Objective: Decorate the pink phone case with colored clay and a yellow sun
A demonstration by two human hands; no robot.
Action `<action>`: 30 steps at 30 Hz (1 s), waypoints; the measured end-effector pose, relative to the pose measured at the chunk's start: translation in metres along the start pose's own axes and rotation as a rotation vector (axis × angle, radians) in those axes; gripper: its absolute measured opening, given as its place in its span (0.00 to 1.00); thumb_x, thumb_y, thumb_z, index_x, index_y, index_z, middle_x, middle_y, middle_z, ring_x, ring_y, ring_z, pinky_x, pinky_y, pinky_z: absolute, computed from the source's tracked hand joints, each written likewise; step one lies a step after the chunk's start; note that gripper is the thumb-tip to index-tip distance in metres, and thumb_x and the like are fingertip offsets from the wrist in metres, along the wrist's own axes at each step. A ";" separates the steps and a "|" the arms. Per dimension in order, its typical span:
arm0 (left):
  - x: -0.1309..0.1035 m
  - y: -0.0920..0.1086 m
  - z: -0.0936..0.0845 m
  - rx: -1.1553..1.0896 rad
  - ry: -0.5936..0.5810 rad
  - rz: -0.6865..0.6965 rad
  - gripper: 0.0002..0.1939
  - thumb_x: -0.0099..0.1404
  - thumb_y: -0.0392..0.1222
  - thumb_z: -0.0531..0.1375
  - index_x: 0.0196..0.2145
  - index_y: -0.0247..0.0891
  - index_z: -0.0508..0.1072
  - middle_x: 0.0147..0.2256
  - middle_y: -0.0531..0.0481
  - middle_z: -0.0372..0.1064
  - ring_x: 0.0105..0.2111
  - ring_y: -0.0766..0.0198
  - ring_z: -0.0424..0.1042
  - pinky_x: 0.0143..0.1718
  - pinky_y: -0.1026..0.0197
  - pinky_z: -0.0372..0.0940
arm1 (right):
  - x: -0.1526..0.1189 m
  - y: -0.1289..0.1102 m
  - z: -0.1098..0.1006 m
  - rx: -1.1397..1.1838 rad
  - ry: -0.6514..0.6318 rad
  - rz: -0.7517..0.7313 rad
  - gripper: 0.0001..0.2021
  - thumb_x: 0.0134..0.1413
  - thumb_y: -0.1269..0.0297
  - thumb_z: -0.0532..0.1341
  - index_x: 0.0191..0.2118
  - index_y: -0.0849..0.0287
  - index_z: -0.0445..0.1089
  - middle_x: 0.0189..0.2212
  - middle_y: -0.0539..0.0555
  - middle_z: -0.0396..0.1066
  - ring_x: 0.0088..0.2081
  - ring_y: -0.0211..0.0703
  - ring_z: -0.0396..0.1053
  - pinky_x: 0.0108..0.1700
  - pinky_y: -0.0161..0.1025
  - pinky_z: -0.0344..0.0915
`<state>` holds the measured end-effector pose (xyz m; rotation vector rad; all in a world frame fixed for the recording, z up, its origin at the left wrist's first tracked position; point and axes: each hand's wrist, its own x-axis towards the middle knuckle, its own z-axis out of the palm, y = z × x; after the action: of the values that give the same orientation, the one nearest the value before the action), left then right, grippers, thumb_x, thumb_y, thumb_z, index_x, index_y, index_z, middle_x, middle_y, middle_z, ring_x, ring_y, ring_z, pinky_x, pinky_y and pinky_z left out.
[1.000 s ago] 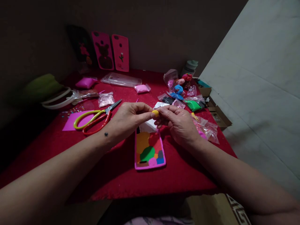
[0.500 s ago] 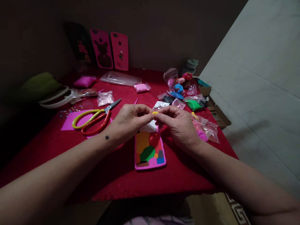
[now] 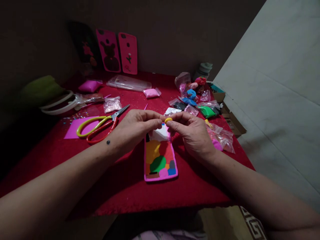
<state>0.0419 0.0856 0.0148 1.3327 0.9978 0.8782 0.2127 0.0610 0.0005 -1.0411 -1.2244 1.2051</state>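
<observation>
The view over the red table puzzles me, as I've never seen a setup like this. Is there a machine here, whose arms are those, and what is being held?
There is no robot here: these are a person's own bare arms, seen by one camera worn on the head, looking forward and down.

The right hand holds a small yellow piece between thumb and finger. The left hand is right beside it; whether its fingertips touch the piece is hard to tell.

Below the hands, on the red cloth, lies a pink-edged case with colourful patches. To the left are open scissors; to the right, small plastic bags. Two pink cases stand at the back.
</observation>
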 end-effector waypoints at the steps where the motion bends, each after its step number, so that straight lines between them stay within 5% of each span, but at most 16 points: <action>1: 0.000 0.000 0.000 -0.014 0.046 0.017 0.04 0.54 0.37 0.64 0.30 0.39 0.80 0.25 0.51 0.74 0.24 0.66 0.69 0.27 0.64 0.62 | 0.000 0.000 0.000 0.006 0.006 -0.005 0.04 0.47 0.66 0.70 0.30 0.58 0.75 0.26 0.48 0.73 0.28 0.35 0.67 0.33 0.35 0.65; 10: 0.004 -0.001 -0.003 -0.025 0.127 0.077 0.02 0.54 0.36 0.64 0.28 0.36 0.78 0.22 0.53 0.70 0.23 0.69 0.65 0.26 0.65 0.59 | 0.000 0.005 -0.004 0.146 -0.047 0.042 0.06 0.47 0.64 0.71 0.29 0.58 0.75 0.24 0.48 0.72 0.26 0.34 0.68 0.32 0.34 0.65; 20: -0.003 0.000 0.001 0.036 -0.058 0.009 0.06 0.57 0.42 0.65 0.31 0.39 0.80 0.26 0.51 0.75 0.25 0.66 0.69 0.27 0.65 0.61 | 0.001 0.004 -0.003 0.170 -0.021 0.070 0.07 0.45 0.67 0.71 0.32 0.59 0.76 0.28 0.49 0.75 0.28 0.35 0.70 0.32 0.35 0.67; 30: -0.003 -0.003 0.001 0.052 -0.069 0.019 0.04 0.57 0.41 0.65 0.29 0.38 0.79 0.24 0.53 0.72 0.24 0.69 0.66 0.25 0.66 0.59 | -0.004 -0.002 -0.001 -0.015 -0.049 0.045 0.06 0.49 0.67 0.68 0.34 0.59 0.79 0.30 0.51 0.77 0.28 0.35 0.69 0.33 0.35 0.66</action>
<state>0.0419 0.0820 0.0123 1.4098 0.9614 0.8196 0.2141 0.0569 0.0018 -1.0605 -1.2555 1.2643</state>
